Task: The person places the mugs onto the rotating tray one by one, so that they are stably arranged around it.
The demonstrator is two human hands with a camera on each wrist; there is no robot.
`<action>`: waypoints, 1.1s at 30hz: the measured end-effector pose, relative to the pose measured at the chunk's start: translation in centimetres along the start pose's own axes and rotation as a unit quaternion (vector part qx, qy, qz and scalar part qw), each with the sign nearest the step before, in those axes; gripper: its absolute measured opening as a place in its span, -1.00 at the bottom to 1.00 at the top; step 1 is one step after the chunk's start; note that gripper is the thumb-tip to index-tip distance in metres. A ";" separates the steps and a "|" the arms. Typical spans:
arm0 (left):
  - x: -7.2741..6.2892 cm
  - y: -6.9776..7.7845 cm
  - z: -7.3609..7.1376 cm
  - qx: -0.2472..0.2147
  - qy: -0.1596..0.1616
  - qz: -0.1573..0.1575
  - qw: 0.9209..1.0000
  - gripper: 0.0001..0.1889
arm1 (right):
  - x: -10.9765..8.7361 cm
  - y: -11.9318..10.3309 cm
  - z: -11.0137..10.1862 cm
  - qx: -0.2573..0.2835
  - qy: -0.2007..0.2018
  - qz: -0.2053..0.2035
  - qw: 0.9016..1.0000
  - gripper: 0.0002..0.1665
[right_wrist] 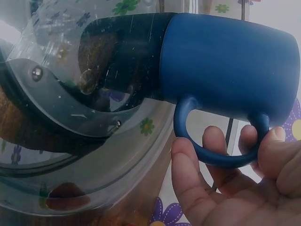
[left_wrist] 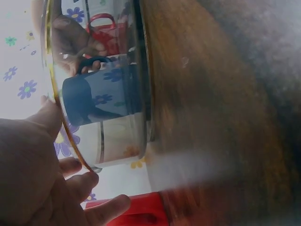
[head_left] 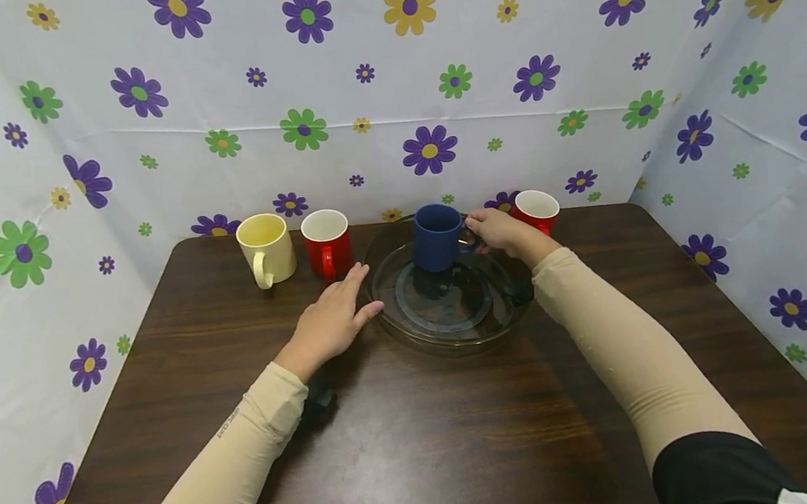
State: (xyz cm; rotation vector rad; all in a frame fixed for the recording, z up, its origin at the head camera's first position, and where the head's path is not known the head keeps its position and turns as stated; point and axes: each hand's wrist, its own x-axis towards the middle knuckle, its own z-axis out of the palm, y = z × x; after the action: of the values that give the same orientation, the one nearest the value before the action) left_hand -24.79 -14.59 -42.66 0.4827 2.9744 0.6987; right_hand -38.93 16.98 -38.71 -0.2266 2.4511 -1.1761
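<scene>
right hand (head_left: 493, 232): clamped on the handle (right_wrist: 221, 160), presumably to leave the body uncovered
blue mug (head_left: 437, 241): just left of the grip, over the glass bowl (head_left: 452, 338); inside or above, cannot tell
left hand (head_left: 332, 318): fingers straight, across the bowl from the grip, perhaps steadying
left sleeve (head_left: 223, 476): printed, illegibly small

Table (head_left: 428, 451) is showing dark brown wood grain. Yellow mug (head_left: 273, 251) is standing near far edge, toward far-left corner, handle facing near edge. Red mug (head_left: 330, 246) is standing just beside it, same handle direction. Glass bowl (head_left: 413, 332) is sitting around mid far edge. Other red mug (head_left: 538, 208) is standing toward far-right corner, partly hidden.
</scene>
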 end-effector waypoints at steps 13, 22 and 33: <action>-0.3 0.0 0.2 0.001 0.000 -0.004 1.000 -0.18 | -0.3 0.0 -0.2 -0.014 0.004 -0.004 1.000 -0.59; -0.6 0.3 0.2 0.013 -0.002 -0.013 1.000 -0.19 | -0.7 0.1 -0.5 -0.018 -0.011 0.001 1.000 -0.53; -0.5 0.1 0.5 0.015 -0.004 -0.015 1.000 -0.19 | -2.2 0.0 -2.5 0.030 -0.009 0.012 0.999 -0.48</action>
State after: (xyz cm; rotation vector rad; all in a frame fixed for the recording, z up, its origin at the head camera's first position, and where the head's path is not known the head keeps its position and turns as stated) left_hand -24.21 -14.48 -43.12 0.4399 2.9825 0.6506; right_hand -38.04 19.45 -36.70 -0.1881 2.3924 -1.2296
